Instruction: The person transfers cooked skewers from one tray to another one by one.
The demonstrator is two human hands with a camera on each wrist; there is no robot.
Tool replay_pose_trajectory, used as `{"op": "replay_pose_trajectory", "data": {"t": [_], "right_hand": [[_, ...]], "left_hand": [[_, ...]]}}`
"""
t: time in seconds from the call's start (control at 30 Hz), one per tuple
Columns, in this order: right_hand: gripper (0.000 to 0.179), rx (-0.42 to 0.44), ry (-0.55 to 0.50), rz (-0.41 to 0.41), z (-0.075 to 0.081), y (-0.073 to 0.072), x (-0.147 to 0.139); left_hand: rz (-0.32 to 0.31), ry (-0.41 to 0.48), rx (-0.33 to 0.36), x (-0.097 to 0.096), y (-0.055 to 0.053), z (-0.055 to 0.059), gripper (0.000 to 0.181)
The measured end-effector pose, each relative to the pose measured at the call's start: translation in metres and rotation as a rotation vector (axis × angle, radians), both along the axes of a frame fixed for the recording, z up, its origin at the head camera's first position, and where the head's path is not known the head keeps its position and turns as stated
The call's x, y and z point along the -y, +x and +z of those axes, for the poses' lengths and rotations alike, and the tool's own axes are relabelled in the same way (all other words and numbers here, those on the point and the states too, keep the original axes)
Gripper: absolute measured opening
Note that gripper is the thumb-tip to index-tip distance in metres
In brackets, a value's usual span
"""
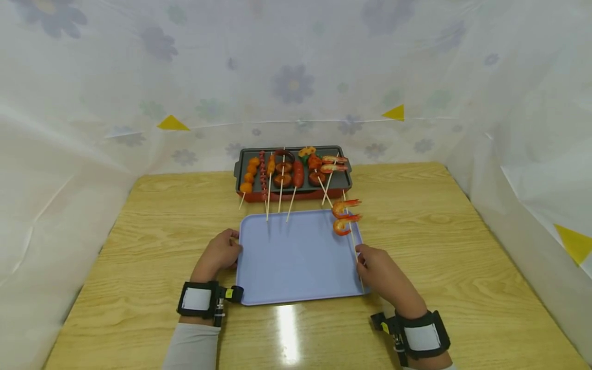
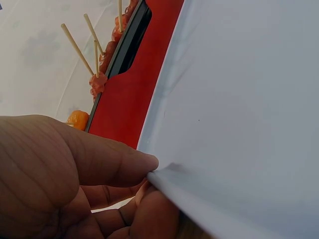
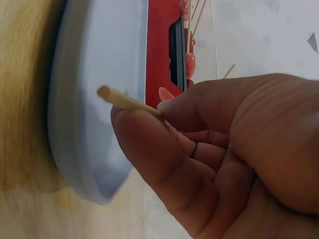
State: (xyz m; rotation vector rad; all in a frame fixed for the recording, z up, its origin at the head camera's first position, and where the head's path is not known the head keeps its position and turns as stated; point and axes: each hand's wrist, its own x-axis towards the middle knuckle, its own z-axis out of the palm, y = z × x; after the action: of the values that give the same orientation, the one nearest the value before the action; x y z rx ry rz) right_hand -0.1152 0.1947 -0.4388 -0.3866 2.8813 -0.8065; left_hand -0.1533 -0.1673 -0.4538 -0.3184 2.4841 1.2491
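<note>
Pinching a shrimp skewer (image 1: 344,226) by the lower part of its stick, our right hand (image 1: 381,272) is at the 3 o'clock side of the lilac tray (image 1: 296,262), thumb and forefinger narrowed on the wood. The two orange shrimps are at the tray's 2 o'clock corner as we look down; whether they touch its rim, we cannot tell. Our left hand (image 1: 223,250) grips that rim at 9 o'clock, the thumb on top and fingers curled beneath, as we see in the left wrist view.

At 12 o'clock from the tray, just beyond it on the wooden table (image 1: 416,216), we have a red and black grill (image 1: 307,196) crowded with skewers. Orange balls (image 1: 246,187) are at its 9 o'clock end, a red sausage (image 1: 298,174) stands near the middle, and two red-and-white pieces (image 1: 334,168) lie toward 3 o'clock. Several sticks jut over its front edge toward 6 o'clock. Around us hangs a flower-patterned sheet (image 1: 296,56), and we wear a black band (image 1: 196,299) on each wrist.
</note>
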Motion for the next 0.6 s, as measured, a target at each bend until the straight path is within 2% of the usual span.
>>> {"op": "replay_pose_trajectory", "data": {"t": [0.37, 0.6], "right_hand": [[0.023, 0.048, 0.016, -0.007, -0.0032, -0.0004, 0.0024], [0.008, 0.074, 0.023, -0.005, -0.0059, -0.0025, 0.0031]], "left_hand": [[-0.002, -0.002, -0.003, 0.0002, 0.0004, 0.0018, 0.040], [-0.016, -0.001, -0.002, 0.0016, -0.0002, 0.0024, 0.040]]}}
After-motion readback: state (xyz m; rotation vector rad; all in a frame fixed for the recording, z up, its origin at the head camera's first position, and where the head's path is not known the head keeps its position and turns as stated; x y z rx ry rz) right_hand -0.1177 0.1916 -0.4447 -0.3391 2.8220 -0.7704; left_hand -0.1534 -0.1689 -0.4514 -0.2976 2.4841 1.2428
